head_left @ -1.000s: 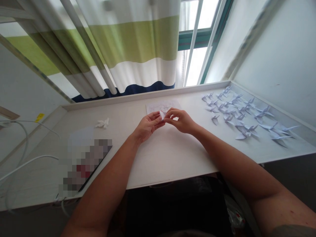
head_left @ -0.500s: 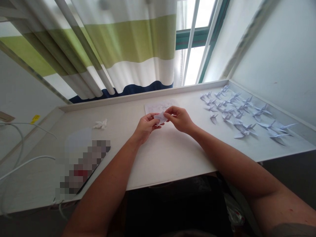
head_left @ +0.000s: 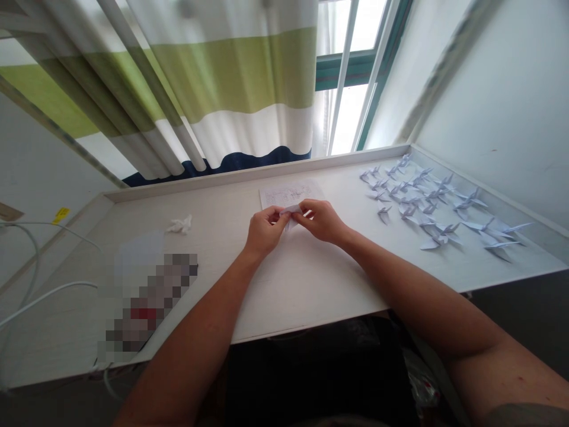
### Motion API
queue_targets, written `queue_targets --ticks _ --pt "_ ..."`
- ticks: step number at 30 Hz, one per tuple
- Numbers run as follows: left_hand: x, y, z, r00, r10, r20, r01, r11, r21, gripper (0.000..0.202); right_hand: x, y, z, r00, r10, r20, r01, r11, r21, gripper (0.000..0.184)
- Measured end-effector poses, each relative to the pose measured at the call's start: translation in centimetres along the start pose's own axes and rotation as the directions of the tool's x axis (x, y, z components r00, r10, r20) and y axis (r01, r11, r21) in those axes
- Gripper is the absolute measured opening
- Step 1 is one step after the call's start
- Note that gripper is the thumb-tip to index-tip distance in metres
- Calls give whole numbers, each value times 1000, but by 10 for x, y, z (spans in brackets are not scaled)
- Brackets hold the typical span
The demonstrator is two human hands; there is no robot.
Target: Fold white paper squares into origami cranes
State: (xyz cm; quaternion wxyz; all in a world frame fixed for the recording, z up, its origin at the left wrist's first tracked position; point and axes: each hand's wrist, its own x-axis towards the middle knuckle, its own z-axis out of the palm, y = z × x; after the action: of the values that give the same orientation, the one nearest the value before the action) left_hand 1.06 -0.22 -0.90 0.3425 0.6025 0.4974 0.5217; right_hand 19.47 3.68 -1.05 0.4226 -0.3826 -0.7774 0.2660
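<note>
Between my two hands is a small folded piece of white paper (head_left: 291, 210), held up over the middle of the white table (head_left: 284, 284). My left hand (head_left: 265, 230) pinches its left side, thumb in front. My right hand (head_left: 322, 220) pinches the right side, and both thumbs nearly meet at its centre. A pointed end of the paper hangs below the thumbs; fingers cover much of the rest. Just behind the hands lies a flat printed sheet (head_left: 278, 196), partly hidden by them.
Many folded paper cranes (head_left: 429, 196) stand at the table's right. To the left lie a crumpled white tissue (head_left: 180, 225), a pale sheet (head_left: 140, 249) and a pixelated dark object (head_left: 153, 302). White cables (head_left: 48, 298) run along the left side. A raised rim (head_left: 249, 173) borders the back.
The folded paper has turned in my hands, and a point now hangs downward. Both thumbs have come together at its middle; the right hand has moved slightly lower.
</note>
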Motion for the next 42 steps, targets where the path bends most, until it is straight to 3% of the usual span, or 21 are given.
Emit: queue_targets --ticks 8,13,15,17,20,23,27,30,33,37,42 --pt "2 -3 -4 997 33 70 -43 990 134 15 0 2 -1 992 41 116 -38 999 -31 23" --pt "2 7 -10 990 18 139 -77 902 426 19 0 2 2 989 64 136 -48 992 -117 27" --pt "3 9 -12 987 0 163 -76 885 460 22 0 1 3 988 73 138 -56 991 -124 31" --pt "3 7 -11 987 -13 159 -49 924 378 20 1 0 3 989 77 125 -63 992 -111 37" --pt "3 1 -6 987 -87 134 69 989 131 17 2 0 3 991 89 99 -79 992 -98 45" --pt "3 -5 -1 978 -184 100 188 982 -32 21 3 2 2 990 97 104 -87 992 -96 42" --pt "3 -4 3 957 -288 45 292 948 -129 22 3 4 3 992 100 77 -97 995 -34 35" --pt "1 2 4 922 -371 109 386 900 -202 30 3 5 4 996 76 54 -79 996 48 29" --pt "-2 9 6 904 -375 204 421 861 -286 21 3 6 5 997 74 21 -75 994 75 22" --pt "-4 14 8 894 -402 199 449 797 -404 18 3 9 6 997 76 -32 -73 994 83 16" --pt "-3 15 7 859 -464 217 507 713 -485 29 2 7 5 998 -53 33 50 996 74 13"
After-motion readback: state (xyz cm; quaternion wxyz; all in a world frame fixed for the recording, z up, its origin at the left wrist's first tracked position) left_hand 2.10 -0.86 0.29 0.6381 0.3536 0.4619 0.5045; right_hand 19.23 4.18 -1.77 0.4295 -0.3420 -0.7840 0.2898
